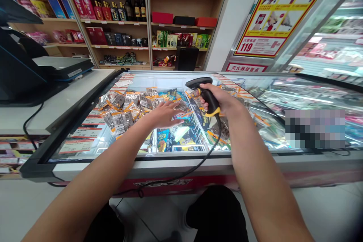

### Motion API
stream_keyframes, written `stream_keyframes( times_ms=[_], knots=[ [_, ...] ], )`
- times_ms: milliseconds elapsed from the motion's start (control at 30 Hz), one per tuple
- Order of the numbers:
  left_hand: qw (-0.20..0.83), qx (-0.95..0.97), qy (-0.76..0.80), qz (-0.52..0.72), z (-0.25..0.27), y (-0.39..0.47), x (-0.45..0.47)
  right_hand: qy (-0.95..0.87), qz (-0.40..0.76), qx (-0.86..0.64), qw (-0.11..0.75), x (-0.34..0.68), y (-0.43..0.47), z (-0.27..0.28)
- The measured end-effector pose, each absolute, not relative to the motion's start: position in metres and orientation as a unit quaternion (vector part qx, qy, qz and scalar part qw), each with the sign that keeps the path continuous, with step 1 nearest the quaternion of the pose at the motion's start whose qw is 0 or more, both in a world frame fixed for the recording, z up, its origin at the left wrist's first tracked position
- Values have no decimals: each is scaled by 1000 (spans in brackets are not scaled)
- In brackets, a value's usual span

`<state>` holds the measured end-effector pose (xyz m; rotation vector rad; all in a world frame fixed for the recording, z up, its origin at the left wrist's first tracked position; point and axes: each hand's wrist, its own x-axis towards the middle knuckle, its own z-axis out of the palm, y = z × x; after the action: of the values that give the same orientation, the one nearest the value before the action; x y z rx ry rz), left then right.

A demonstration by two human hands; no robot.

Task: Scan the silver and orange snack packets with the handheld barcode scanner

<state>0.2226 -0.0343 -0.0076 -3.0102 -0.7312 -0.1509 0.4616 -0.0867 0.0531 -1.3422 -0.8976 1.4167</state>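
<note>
Head view: I see the right hand point(222, 99) curled round the handle point(213, 103) of the scanner point(209, 95), above the freezer point(181, 164), while the left hand point(163, 115) is spread wide over the packets point(124, 119). I judge the scanner light, hard and easily harmed by dropping; its handle suits gripping, with the cord point(208, 155) kept slack.

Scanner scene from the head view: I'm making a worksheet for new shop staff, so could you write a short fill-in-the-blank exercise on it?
1. The right hand grips a scanner coloured black and ____.
2. The left hand, with its fingers spread, is ____ rather than clenched.
3. The poster on the right shows the large red number ____.

Missing words: yellow; open; 119.
</note>
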Motion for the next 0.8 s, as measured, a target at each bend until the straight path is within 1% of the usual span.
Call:
stream_keyframes(
  times_ms=[67,167,300,467,800],
  knots=[
    [6,-968,-248,-35,-5,-37,222,-380,577,-576,437,458,-88,51],
    [39,-967,-249,-28,-4,-55,233,-400,563,-602,400,453,-89,48],
    [77,-957,-278,-23,-10,-80,251,-433,567,-597,366,451,-87,46],
    [71,-958,-276,-4,-14,-83,254,-475,573,-585,322,454,-85,42],
    [78,-956,-281,-34,-8,-86,253,-494,575,-573,312,457,-84,40]
  ],
)
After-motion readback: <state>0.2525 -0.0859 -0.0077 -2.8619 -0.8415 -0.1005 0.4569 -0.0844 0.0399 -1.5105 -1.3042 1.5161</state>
